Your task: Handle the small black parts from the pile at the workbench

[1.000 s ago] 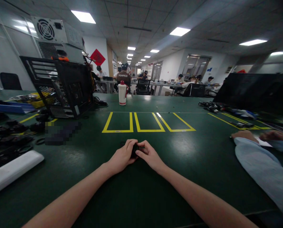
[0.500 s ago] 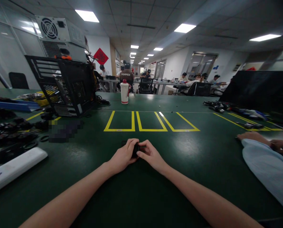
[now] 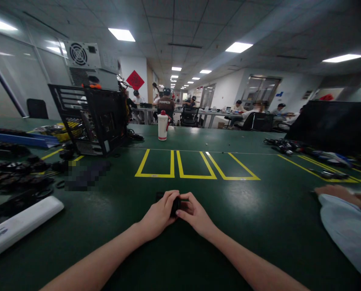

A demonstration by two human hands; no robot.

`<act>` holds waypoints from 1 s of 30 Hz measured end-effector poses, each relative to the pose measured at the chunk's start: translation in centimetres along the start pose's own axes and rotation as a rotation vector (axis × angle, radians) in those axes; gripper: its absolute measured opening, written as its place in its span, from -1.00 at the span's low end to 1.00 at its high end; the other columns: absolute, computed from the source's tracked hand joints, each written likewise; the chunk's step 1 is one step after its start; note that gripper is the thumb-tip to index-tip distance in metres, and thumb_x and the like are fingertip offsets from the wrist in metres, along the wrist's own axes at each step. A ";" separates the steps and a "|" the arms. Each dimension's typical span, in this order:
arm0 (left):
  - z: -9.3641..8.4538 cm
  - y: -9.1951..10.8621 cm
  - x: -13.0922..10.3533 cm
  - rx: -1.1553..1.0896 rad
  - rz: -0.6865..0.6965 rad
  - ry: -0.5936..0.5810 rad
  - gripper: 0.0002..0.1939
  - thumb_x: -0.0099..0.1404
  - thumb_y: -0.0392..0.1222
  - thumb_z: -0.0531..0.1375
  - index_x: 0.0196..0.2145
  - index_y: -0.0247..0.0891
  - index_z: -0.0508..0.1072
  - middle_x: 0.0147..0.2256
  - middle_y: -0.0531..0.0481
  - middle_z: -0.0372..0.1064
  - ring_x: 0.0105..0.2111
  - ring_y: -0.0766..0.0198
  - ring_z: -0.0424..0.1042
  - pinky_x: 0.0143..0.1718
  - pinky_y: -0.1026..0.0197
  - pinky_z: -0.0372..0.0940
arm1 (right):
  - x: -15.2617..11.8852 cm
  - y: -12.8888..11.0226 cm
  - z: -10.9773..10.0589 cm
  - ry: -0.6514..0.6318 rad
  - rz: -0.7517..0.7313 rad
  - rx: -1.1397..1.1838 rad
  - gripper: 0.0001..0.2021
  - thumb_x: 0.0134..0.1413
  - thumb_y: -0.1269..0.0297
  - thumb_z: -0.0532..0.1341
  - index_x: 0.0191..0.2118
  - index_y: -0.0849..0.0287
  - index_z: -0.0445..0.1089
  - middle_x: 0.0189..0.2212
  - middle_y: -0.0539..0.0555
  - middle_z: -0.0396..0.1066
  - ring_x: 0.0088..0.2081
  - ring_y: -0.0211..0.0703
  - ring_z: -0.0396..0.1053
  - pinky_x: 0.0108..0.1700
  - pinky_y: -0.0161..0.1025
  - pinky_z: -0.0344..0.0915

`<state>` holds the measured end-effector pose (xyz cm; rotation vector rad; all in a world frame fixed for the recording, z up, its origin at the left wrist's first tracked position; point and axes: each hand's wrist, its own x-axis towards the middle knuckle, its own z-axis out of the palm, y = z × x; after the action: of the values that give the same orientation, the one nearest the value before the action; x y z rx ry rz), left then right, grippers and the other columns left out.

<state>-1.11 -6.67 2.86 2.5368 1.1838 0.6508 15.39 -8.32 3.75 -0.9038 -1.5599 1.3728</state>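
A small black object (image 3: 176, 207) is held between my two hands above the green table, near the middle of the view. My fingers cover most of it, so its kind cannot be made out. My left hand (image 3: 160, 212) wraps round it from the left, fingers bent over its top. From the right, my right hand (image 3: 195, 214) pinches its near side with thumb and fingers. Beyond my hands, three yellow tape outlines (image 3: 197, 176) mark the green table (image 3: 229, 242).
Left stand an open computer case (image 3: 92, 121), tangled black parts (image 3: 19, 173) and a long white bar (image 3: 22, 226). A white bottle (image 3: 163, 127) is behind the outlines. At right, a co-worker's sleeve (image 3: 344, 226) rests near cables (image 3: 281, 146) and a black panel (image 3: 334, 129).
The view has tilted up slightly, so the scene sits lower and a little to the right. My hands keep nearly the same hold on the black object. The co-worker's arm has shifted slightly.
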 end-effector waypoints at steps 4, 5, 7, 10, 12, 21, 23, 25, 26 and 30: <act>-0.2 0.0 0.3 -0.013 0.003 -0.031 -0.24 0.01 -0.36 0.16 0.06 -0.07 -0.17 0.09 -0.06 -0.11 -0.09 0.15 0.24 -0.13 0.05 0.25 | 0.1 0.5 0.0 0.025 -0.041 0.006 -0.71 -0.13 0.34 0.21 -0.23 0.09 0.15 -0.25 0.00 0.26 -0.10 -0.16 0.25 -0.03 -0.11 0.19; -0.2 0.0 0.4 -0.015 0.007 -0.034 -0.26 0.03 -0.35 0.16 0.07 -0.08 -0.17 0.09 -0.06 -0.10 -0.10 0.16 0.25 -0.13 0.06 0.26 | 0.2 0.6 0.0 0.034 -0.042 -0.002 -0.74 -0.11 0.32 0.19 -0.24 0.09 0.15 -0.25 0.00 0.26 -0.12 -0.16 0.26 -0.05 -0.12 0.21; -0.2 0.0 0.4 -0.018 0.016 -0.027 -0.28 0.05 -0.32 0.15 0.07 -0.08 -0.17 0.08 -0.07 -0.09 -0.12 0.15 0.26 -0.16 0.06 0.28 | 0.3 0.7 0.0 0.061 -0.030 -0.023 -0.79 -0.08 0.28 0.16 -0.26 0.09 0.17 -0.28 0.00 0.27 -0.16 -0.16 0.29 -0.11 -0.12 0.26; -0.2 -0.1 0.4 -0.020 0.039 -0.006 -0.32 0.08 -0.29 0.13 0.07 -0.09 -0.16 0.07 -0.07 -0.08 -0.15 0.15 0.29 -0.19 0.05 0.30 | 0.5 0.8 0.1 0.108 -0.022 -0.062 -0.80 -0.07 0.26 0.15 -0.25 0.09 0.19 -0.27 0.01 0.28 -0.17 -0.16 0.29 -0.14 -0.13 0.27; -0.1 -0.2 0.4 -0.014 0.046 0.006 -0.32 0.08 -0.28 0.13 0.07 -0.09 -0.16 0.07 -0.07 -0.08 -0.14 0.15 0.28 -0.19 0.04 0.29 | 0.6 0.9 0.1 0.121 -0.018 -0.091 -0.73 -0.08 0.26 0.16 -0.19 0.10 0.19 -0.21 0.03 0.27 -0.13 -0.16 0.27 -0.09 -0.12 0.23; -0.5 0.1 0.1 -0.001 0.033 -0.021 -0.30 0.06 -0.31 0.15 0.06 -0.08 -0.16 0.08 -0.06 -0.12 -0.12 0.15 0.27 -0.16 0.05 0.27 | -0.3 0.6 0.0 0.060 -0.074 -0.142 -0.72 -0.13 0.34 0.20 -0.22 0.07 0.21 -0.20 -0.01 0.22 -0.06 -0.18 0.21 -0.03 -0.14 0.19; -0.6 0.0 0.2 -0.016 0.040 -0.023 -0.34 0.09 -0.28 0.13 0.06 -0.08 -0.16 0.07 -0.06 -0.11 -0.13 0.15 0.27 -0.17 0.05 0.28 | -0.2 0.5 0.1 0.082 -0.073 -0.155 -0.78 -0.09 0.31 0.16 -0.24 0.08 0.22 -0.21 0.00 0.23 -0.07 -0.17 0.21 -0.04 -0.13 0.20; -0.5 0.0 0.2 -0.031 0.055 -0.017 -0.36 0.11 -0.26 0.12 0.06 -0.08 -0.15 0.06 -0.05 -0.09 -0.14 0.17 0.28 -0.19 0.08 0.29 | -0.1 0.6 0.1 0.113 -0.060 -0.157 -0.81 -0.06 0.27 0.14 -0.24 0.09 0.22 -0.22 0.01 0.24 -0.10 -0.16 0.24 -0.06 -0.11 0.21; -0.5 -0.1 0.2 -0.034 0.059 -0.013 -0.36 0.11 -0.26 0.12 0.06 -0.08 -0.15 0.06 -0.04 -0.08 -0.14 0.18 0.28 -0.19 0.09 0.29 | 0.1 0.7 0.0 0.124 -0.043 -0.153 -0.79 -0.05 0.25 0.13 -0.22 0.09 0.22 -0.22 0.01 0.24 -0.11 -0.15 0.24 -0.07 -0.10 0.22; -0.3 -0.2 0.2 -0.013 0.039 -0.007 -0.32 0.08 -0.27 0.15 0.06 -0.09 -0.16 0.06 -0.04 -0.08 -0.14 0.19 0.27 -0.17 0.12 0.27 | 0.1 0.7 -0.2 0.088 0.016 -0.110 -0.71 -0.09 0.26 0.17 -0.17 0.12 0.19 -0.20 0.04 0.26 -0.11 -0.14 0.26 -0.07 -0.10 0.22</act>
<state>-1.28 -6.32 3.07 2.5552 1.1276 0.6556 15.46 -8.03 3.11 -1.0315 -1.5763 1.2505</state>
